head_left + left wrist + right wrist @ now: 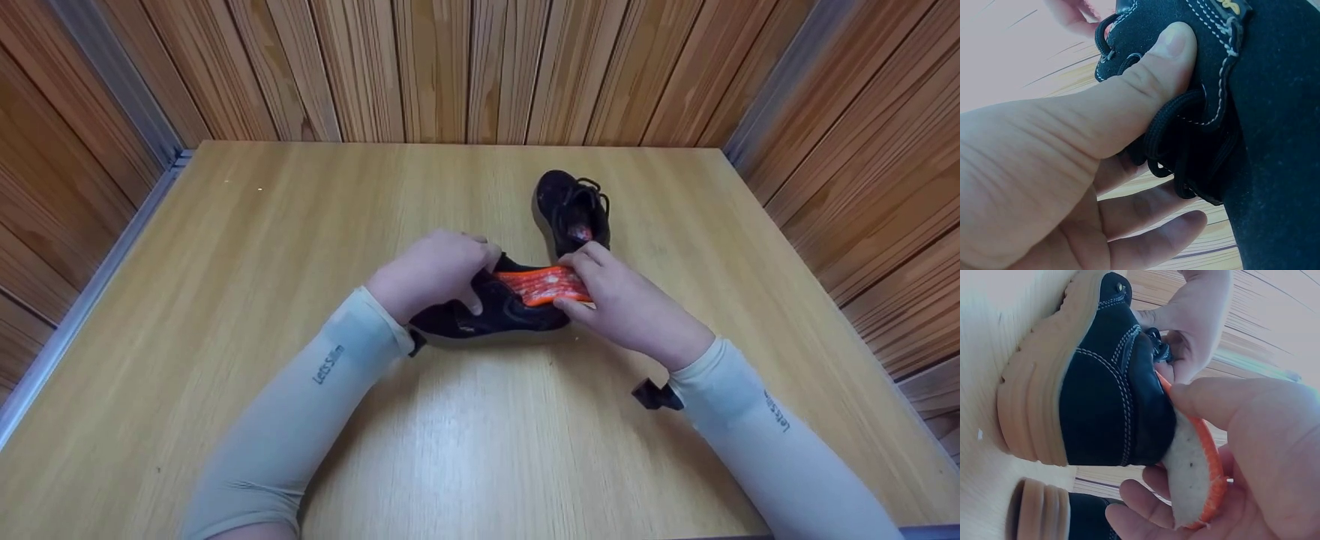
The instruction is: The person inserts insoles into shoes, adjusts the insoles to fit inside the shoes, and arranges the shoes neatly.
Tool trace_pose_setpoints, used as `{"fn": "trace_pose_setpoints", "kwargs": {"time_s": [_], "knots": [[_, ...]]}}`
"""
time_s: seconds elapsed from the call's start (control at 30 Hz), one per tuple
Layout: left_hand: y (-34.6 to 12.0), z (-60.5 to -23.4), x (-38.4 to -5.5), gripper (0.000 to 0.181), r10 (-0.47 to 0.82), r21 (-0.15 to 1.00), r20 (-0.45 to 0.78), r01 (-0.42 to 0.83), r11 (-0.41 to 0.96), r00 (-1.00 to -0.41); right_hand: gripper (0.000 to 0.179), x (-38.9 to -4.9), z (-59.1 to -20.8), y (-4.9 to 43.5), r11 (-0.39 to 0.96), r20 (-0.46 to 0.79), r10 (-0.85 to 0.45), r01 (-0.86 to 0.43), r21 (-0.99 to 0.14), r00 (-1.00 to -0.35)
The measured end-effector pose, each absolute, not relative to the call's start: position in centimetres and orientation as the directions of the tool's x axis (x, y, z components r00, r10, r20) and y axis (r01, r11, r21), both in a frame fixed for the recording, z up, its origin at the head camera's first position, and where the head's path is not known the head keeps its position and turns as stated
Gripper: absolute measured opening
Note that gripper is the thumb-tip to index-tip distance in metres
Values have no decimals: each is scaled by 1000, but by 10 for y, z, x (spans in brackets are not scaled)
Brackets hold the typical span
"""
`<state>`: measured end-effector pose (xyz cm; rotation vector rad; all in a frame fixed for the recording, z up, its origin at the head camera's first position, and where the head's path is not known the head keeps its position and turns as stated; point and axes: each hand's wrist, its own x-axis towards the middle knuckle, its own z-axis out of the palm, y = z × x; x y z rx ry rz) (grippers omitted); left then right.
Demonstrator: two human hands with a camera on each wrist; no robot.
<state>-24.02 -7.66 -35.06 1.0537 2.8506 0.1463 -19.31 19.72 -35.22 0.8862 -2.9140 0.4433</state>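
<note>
A black lace-up shoe [517,315] lies across the middle of the table, its toe toward the left. My left hand [435,274] grips it near the laces; in the left wrist view the thumb presses on the upper beside a lace loop [1157,129]. An orange-red insole [544,285] sits partly in the shoe's opening, its heel end sticking out. My right hand [637,307] holds that end between thumb and fingers. The right wrist view shows the insole's whitish underside [1188,464] and the shoe's thick tan sole [1036,405].
A second black shoe [555,199] stands just behind, toe to the back, with a reddish insole [579,231] visible inside. Wood-panelled walls [435,71] enclose the wooden table [300,202] at the back and both sides.
</note>
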Motion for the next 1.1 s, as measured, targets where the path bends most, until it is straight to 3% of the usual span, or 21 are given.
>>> {"fn": "trace_pose_setpoints", "kwargs": {"time_s": [0.63,1.1], "knots": [[-77,-349,-241,48,669,130,-51,659,741,-742,43,-193,-362,193,781,197,-515,-552,-293,-834],[-77,-350,-241,49,664,105,-50,657,746,-746,49,-193,-363,192,794,175,-500,-530,-298,-848]]}}
